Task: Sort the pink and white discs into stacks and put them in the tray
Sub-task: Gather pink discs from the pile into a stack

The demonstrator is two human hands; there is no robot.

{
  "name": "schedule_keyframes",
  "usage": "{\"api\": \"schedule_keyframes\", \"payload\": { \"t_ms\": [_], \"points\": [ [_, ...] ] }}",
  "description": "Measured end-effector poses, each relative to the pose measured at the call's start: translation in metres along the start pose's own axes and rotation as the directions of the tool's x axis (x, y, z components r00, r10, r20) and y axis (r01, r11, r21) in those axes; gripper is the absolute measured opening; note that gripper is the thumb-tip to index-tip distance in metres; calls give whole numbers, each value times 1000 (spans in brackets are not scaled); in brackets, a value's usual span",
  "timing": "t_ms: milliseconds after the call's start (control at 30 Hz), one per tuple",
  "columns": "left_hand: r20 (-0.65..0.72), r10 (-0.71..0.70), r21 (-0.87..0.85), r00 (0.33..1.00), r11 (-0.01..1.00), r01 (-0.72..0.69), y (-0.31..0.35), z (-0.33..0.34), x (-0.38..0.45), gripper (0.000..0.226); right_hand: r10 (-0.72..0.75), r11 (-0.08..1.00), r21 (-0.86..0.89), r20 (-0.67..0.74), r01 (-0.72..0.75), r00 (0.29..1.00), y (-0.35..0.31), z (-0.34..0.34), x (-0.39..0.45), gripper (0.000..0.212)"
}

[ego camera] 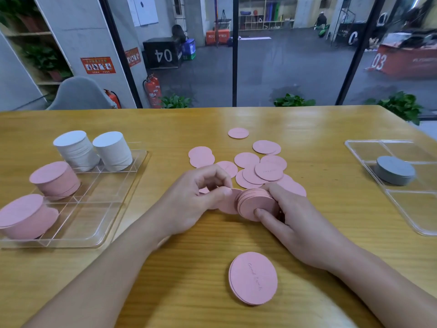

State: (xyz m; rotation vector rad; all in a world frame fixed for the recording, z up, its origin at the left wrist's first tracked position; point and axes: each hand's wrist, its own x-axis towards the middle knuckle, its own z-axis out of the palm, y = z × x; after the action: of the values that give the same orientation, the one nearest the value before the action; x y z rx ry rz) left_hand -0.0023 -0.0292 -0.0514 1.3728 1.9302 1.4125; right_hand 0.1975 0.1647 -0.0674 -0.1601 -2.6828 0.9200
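Your right hand grips the pink stack on edge; left hand pinches one disc. They're thin, light and slidey, so squeeze the flat faces.

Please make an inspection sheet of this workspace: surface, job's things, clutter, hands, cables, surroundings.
Surface: wooden table.
Job's things: left tray holds two white stacks and two pink stacks; loose pink discs lie mid-table; small pink pile near the front edge.
Clutter: right tray with a grey stack.
Hands: left hand pinches one pink disc; right hand has its grip on a held pink stack.
Cables: nothing seen.
Surroundings: chair, fire extinguishers, plants.
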Motion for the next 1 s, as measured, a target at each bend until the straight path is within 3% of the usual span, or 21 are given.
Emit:
{"api": "schedule_keyframes", "payload": {
  "t_ms": [167, 333, 533, 600, 733, 867, 933, 1000],
  "points": [
    [64, -4, -27, 998, 1000, 5, 5, 20, -3, 13, -10, 999, -38, 5, 10, 1000, -3, 3, 0, 21],
    [103, -20, -15, 994, 1000, 21, 10, 20, -8, 10, 12, 998, -60, 18, -11, 1000, -4, 5, 0, 13],
    [64, 9, 129, 998, 991, -17, 7, 22, -8, 17, 22, 985, -171, 46, -14, 999, -14, 9, 0, 22],
    [62, -3, 132, 998, 991, -5, 6, 19, -8, 17, 10, 994, -107, 15, -9, 1000, -12, 6, -1, 25],
    [50, 10, 149, 999, 989, -17, 3, 15, -7, 17, 34, 999, 37, -174, -28, 984, -11, -1, -1, 20],
    [67, 4, 88, 998, 996, -10, 1, 8, -8, 14, 57, 995, 95, -217, -37, 974, -17, -5, 1, 11],
    [-13, 29, 117, 999, 993, -28, -3, -1, -6, 11, 121, 976, 203, -215, -77, 969, -20, -12, 0, 8],
    [-135, 52, 229, 990, 973, -20, -11, -15, -4, 12, 232, 898, 417, -181, -140, 956, -24, -20, -6, 4]
  ]
}}
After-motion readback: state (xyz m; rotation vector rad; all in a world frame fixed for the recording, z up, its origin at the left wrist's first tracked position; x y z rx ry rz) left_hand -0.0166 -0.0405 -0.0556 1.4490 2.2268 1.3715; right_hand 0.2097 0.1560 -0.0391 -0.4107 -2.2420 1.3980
